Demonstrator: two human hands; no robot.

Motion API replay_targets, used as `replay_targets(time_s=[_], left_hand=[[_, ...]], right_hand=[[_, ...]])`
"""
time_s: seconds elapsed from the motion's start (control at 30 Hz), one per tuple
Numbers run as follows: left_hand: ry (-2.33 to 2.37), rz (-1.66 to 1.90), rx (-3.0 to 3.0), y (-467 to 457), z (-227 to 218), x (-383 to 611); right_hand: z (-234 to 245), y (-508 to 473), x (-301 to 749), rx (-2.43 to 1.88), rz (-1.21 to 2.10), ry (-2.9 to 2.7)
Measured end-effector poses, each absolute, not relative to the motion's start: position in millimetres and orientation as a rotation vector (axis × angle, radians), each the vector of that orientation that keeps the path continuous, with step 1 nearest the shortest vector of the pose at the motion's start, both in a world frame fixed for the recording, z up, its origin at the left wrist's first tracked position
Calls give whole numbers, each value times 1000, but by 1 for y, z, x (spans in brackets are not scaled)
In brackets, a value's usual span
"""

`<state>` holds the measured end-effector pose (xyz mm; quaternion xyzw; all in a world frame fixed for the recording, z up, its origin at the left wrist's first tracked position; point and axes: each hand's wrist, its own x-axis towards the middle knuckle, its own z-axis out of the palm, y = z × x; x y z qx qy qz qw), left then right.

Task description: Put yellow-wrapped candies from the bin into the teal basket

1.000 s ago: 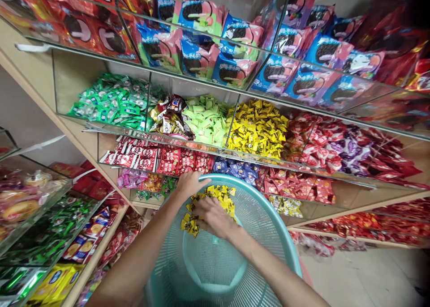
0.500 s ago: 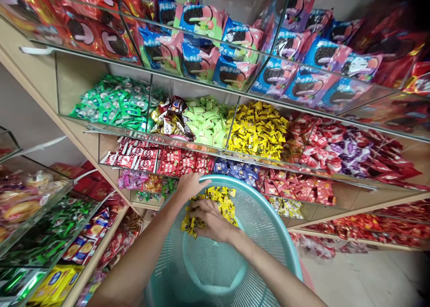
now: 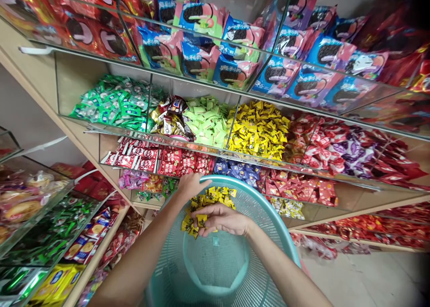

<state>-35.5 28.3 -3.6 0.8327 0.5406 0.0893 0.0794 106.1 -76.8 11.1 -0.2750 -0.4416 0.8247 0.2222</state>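
Observation:
A teal plastic mesh basket point(image 3: 268, 217) stands in front of me, with yellow-wrapped candies point(image 3: 226, 195) heaped against its far left wall. My left hand point(image 3: 191, 186) is closed over the basket's far left rim. Inside the basket, my right hand point(image 3: 223, 219) has its thumb and fingers around a yellow-wrapped candy point(image 3: 201, 219), just in front of the heap. Whether more candies sit in its palm is hidden. The basket's mesh bottom shows below my right hand.
Glass-fronted shelves rise beyond the basket, with yellow candies point(image 3: 258, 130), green-wrapped candies point(image 3: 114, 101) and blue cookie packs point(image 3: 235, 72). Another shelf unit with yellow packs point(image 3: 55, 284) flanks me on the left. Tiled floor point(image 3: 366, 275) shows at right.
My right hand has lifted slightly and shifted right from the heap, its fingers now around a yellow candy. My left hand has stayed on the rim.

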Motion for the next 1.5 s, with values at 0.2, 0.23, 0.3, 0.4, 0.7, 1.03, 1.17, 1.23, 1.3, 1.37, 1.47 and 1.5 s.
replay_targets(time_s=[0.2,0.23,0.3,0.4,0.7,1.03,1.17,1.23,1.3,1.37,1.47,1.5], left_hand=[[1619,267,2458,27,-2,-35],[1614,269,2453,27,-2,-35],[1600,274,2454,26,-1,-36],[1590,275,2472,26,-1,-36],[1607,245,2464,25,2,-36],[1628,225,2451,27,0,-35],[1618,206,2460,29,-2,-35],[1610,182,2456,30,-2,-35],[1605,167,2456,30,-2,-35],[1604,170,2463,30,-2,-35],[1601,168,2465,29,-1,-35],[1601,163,2462,29,-1,-35]], right_hand=[[17,-78,106,-723,2340,-1149],[19,-79,106,-714,2347,-1144],[21,-79,105,-692,2357,-1135],[20,-78,105,-660,2368,-1124],[19,-78,107,-663,2368,-1098],[2,-73,97,-1122,1636,-1535],[3,-74,92,-1251,1096,-1880],[7,-75,91,-1235,1002,-1945],[11,-76,90,-1235,963,-1976],[12,-77,90,-1239,941,-1998],[11,-78,89,-1236,930,-2010],[10,-78,89,-1234,936,-2006]])
